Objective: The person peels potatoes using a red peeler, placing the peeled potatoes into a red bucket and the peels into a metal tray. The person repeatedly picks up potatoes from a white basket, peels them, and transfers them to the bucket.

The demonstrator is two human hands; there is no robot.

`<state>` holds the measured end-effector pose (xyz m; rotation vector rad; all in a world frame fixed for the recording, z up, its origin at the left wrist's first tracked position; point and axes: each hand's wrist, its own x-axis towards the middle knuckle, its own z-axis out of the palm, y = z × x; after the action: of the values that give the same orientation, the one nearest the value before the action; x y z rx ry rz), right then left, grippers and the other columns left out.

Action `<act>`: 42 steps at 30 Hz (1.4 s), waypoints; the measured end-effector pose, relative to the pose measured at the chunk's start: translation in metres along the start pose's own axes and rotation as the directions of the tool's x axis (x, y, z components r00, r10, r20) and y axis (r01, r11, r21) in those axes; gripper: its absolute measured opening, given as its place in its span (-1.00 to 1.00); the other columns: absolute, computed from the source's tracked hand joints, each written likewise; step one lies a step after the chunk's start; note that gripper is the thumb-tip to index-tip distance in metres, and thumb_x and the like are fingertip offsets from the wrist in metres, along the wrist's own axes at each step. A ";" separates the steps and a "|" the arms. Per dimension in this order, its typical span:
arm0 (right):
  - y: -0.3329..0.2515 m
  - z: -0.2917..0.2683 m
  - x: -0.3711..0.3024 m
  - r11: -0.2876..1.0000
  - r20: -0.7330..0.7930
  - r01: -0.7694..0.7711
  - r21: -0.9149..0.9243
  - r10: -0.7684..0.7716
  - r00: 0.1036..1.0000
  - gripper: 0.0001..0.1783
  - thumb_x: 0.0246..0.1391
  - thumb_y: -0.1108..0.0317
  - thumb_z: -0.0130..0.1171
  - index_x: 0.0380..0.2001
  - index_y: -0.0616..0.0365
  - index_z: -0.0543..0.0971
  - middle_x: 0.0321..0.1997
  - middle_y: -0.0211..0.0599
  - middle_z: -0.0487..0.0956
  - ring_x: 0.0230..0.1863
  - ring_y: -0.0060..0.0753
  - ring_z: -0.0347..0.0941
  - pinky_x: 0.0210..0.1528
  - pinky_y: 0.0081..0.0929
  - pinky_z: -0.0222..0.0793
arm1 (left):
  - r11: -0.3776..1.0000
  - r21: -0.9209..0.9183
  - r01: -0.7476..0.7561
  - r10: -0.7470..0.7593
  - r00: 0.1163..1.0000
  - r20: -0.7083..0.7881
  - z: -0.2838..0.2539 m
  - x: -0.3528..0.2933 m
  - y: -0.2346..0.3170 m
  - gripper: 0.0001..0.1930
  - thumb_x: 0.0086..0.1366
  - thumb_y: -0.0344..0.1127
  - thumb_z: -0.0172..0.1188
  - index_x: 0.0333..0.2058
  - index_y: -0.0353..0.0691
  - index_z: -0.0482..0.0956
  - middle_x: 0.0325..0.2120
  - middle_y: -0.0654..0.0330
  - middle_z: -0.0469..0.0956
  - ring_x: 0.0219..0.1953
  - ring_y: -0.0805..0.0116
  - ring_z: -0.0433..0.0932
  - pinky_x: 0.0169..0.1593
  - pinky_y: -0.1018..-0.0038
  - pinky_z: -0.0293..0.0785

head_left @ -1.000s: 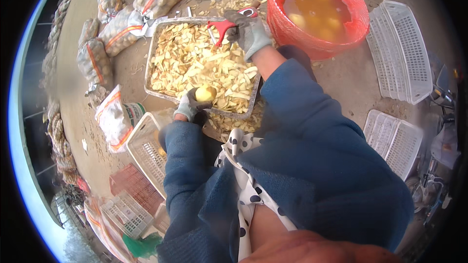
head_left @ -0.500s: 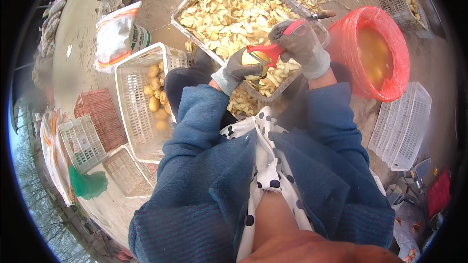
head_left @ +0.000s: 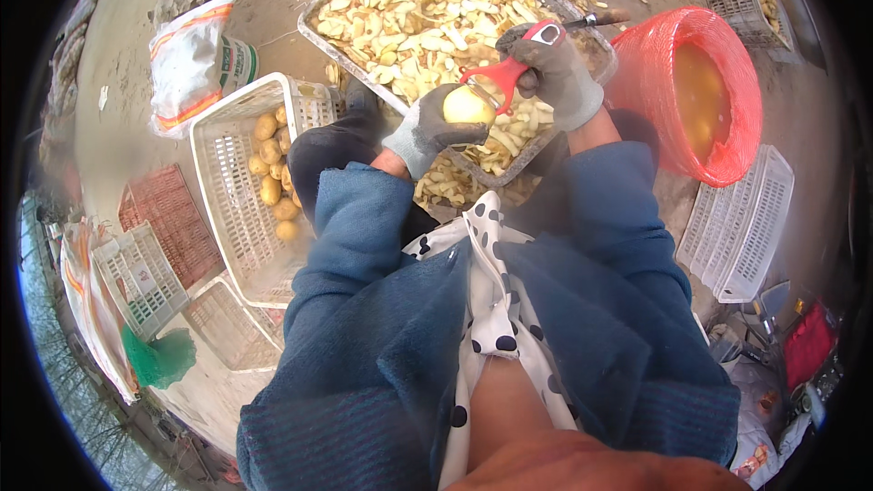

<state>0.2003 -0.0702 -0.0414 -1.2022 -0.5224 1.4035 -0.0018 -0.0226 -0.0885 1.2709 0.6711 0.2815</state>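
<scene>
In a grey work glove, my left hand [head_left: 430, 131] is closed around a pale, peeled-looking potato [head_left: 468, 105]. My right hand [head_left: 556, 73], gloved as well, grips a red peeler [head_left: 503, 78] whose head lies against the potato's upper right side. A knife-like tool with a dark handle [head_left: 596, 19] sticks out to the right beyond my right hand; whether that hand also holds it I cannot tell. Both hands are above the near part of a large shallow tray [head_left: 314, 34] heaped with potato peelings [head_left: 409, 18].
A white crate [head_left: 223, 150] with unpeeled potatoes [head_left: 271, 164] stands at my left. On my right is a red-lined bucket [head_left: 627, 73] of murky water, with stacked white crates [head_left: 737, 223] nearer me. A white sack [head_left: 186, 64] and a red crate [head_left: 168, 218] lie farther left.
The potato now shows more pale surface in my left hand, and the peeler has turned and shifted to its right side. The whole view has shifted slightly.
</scene>
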 end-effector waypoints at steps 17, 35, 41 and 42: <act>-0.018 0.007 -0.006 0.970 -0.148 0.161 -0.183 -0.189 0.971 -0.89 -0.11 0.40 0.09 -0.55 0.23 0.47 -0.65 -0.43 0.41 -0.74 -0.63 0.23 -0.72 -0.66 0.10 | 0.957 0.291 0.008 0.063 0.970 -0.233 -0.009 0.005 0.005 -0.22 -0.33 -0.10 0.44 -0.11 -0.35 0.34 -0.28 0.07 0.46 -0.27 0.35 0.47 -0.20 0.48 0.42; 0.017 -0.015 0.011 0.969 -0.009 0.086 0.230 -0.086 0.996 -0.87 -0.07 0.37 0.07 -0.45 0.21 0.48 -0.61 -0.41 0.41 -0.71 -0.65 0.25 -0.71 -0.68 0.10 | 0.880 0.466 -0.097 0.191 0.968 -0.160 0.012 -0.004 0.020 -0.28 -0.27 -0.15 0.39 -0.12 -0.35 0.32 -0.27 0.04 0.41 -0.26 0.24 0.44 -0.15 0.42 0.39; -0.017 0.000 -0.006 0.980 -0.256 0.126 -0.154 -0.163 0.953 -0.82 -0.12 0.36 0.18 -0.48 0.26 0.48 -0.63 -0.38 0.42 -0.66 -0.60 0.34 -0.73 -0.67 0.19 | 0.868 0.469 -0.164 0.284 0.938 -0.199 0.006 -0.004 0.024 -0.28 -0.27 -0.18 0.40 -0.10 -0.33 0.30 -0.24 0.02 0.39 -0.18 0.21 0.41 -0.07 0.40 0.34; -0.017 -0.004 -0.009 0.982 -0.221 0.161 -0.095 -0.178 0.959 -0.84 -0.13 0.36 0.18 -0.50 0.25 0.49 -0.62 -0.37 0.43 -0.66 -0.59 0.34 -0.73 -0.67 0.18 | 0.844 0.505 -0.180 0.322 0.923 -0.210 0.009 -0.004 0.025 -0.27 -0.26 -0.18 0.40 -0.09 -0.32 0.29 -0.24 0.02 0.38 -0.17 0.21 0.40 -0.07 0.40 0.33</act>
<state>0.2095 -0.0758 -0.0252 -1.3287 -0.5080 1.0918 0.0046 -0.0250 -0.0621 1.8257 0.8538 0.5535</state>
